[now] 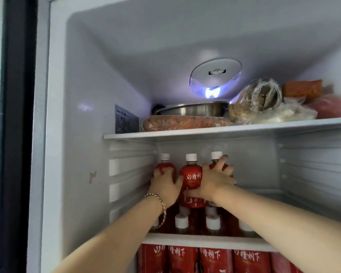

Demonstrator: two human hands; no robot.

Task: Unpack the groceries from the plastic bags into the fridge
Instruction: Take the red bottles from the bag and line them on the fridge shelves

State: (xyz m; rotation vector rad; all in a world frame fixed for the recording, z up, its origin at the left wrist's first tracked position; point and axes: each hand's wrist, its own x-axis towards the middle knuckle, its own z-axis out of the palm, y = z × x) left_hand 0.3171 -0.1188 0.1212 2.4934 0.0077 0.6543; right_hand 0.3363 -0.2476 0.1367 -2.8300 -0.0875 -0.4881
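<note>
I am gripping three red bottles [191, 178] on the fridge's middle shelf [205, 240]: my left hand [165, 184] clasping one, my right hand [215, 180] clasping two.

You have only one view, the head camera, so no part of the scene is shared with another. It sits in front of the open fridge [83, 95] and faces straight into the compartment, tilted upward so you see the ceiling above the glass shelf [205, 132]. It is close: the cabinet walls fill nearly the whole frame. Left of the shelf, the door edge [18, 134] runs down the frame. Above the shelf, the interior lamp [213, 91] glows on the back wall. Below the shelf, your two forearms enter from the bottom edge. The wide lens bends the shelf and the side walls outward.
</note>
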